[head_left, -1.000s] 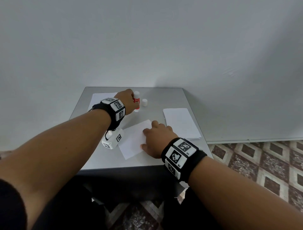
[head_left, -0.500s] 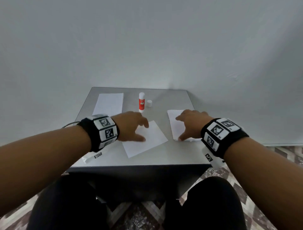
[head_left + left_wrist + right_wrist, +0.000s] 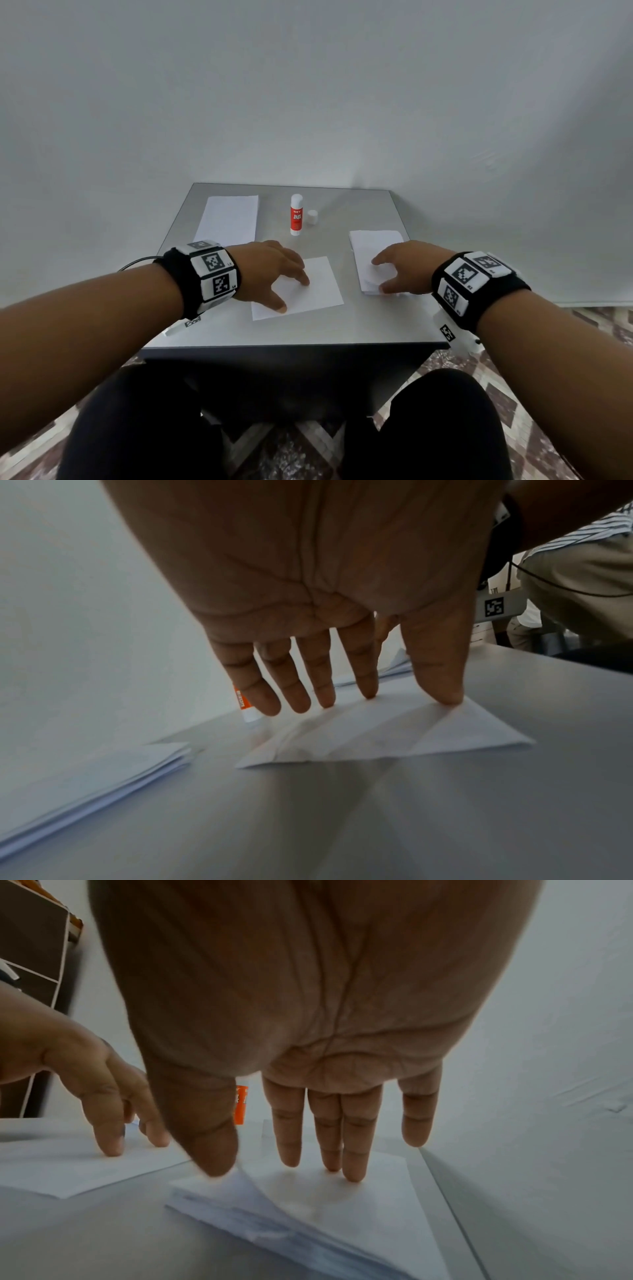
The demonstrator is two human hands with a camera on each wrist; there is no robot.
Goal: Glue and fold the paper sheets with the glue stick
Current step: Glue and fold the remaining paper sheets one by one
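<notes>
Near the glue stick, my left hand pressed spread fingers on the sheet; my right hand, also spread, thumbed the stack, where several sheets might lift together.

White paper sheets lie on the grey table. The glue stick is white with a red-orange label. Wristbands are black with black-and-white checkered tags. The floor shows brown-and-cream diamonds.

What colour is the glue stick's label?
Red-orange with white lettering on the glue stick, clearest in the head view.
</notes>
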